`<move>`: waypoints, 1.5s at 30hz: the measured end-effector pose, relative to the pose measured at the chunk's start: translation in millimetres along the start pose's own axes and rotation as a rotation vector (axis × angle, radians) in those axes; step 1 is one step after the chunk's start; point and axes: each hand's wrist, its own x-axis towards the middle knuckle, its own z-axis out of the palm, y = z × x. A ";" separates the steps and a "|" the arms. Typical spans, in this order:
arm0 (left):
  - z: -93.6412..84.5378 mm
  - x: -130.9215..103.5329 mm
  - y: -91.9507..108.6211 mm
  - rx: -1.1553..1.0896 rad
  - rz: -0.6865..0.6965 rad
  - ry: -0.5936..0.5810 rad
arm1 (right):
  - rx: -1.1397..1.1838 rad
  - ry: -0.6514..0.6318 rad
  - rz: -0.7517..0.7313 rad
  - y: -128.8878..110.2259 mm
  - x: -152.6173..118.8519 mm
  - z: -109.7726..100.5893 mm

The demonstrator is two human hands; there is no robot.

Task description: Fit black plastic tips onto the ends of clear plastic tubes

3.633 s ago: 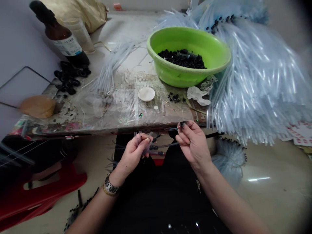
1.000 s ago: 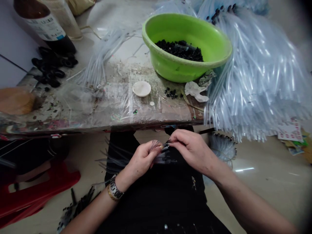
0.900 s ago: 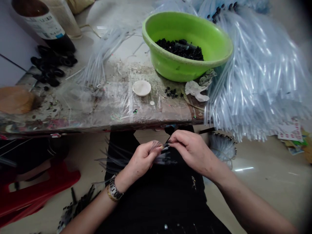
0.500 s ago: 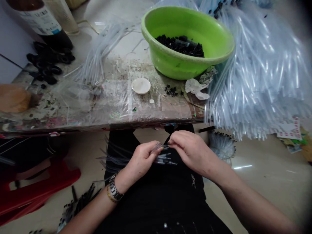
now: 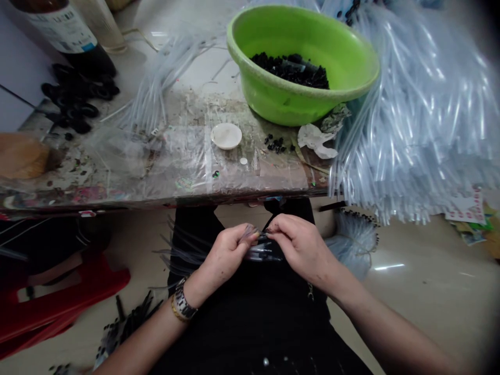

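Over my lap, my left hand (image 5: pixel 230 250) is closed round several thin clear plastic tubes (image 5: pixel 260 253). Their long ends trail out to the left, and the short ends point right. My right hand (image 5: pixel 297 245) pinches at the tip of one tube, its fingertips almost meeting my left thumb. A small dark piece shows between the fingertips, too small to make out fully. On the table ahead lie small black plugs (image 5: pixel 276 145) beside a little white dish (image 5: pixel 226 136).
A green basin (image 5: pixel 300 104) holding small black parts stands at the back. Big bundles of clear tubes (image 5: pixel 422 130) overhang the table's right side. Left are more tubes (image 5: pixel 152 99), black rings (image 5: pixel 78 107) and a dark bottle (image 5: pixel 84 52). A red stool (image 5: pixel 50 312) stands lower left.
My right hand has shifted slightly left and down, closer to my left hand. My left hand keeps its hold on the tubes.
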 end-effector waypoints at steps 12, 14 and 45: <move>-0.8 2.1 -0.6 -0.046 0.041 -0.006 | 0.108 0.000 0.114 -0.1 4.7 -8.2; -0.7 1.8 0.0 -0.029 0.042 -0.010 | 0.087 0.003 0.111 -1.8 3.8 -8.4; 6.6 2.2 1.9 -0.079 -0.045 -0.028 | 0.204 -0.058 0.111 11.4 7.9 -9.2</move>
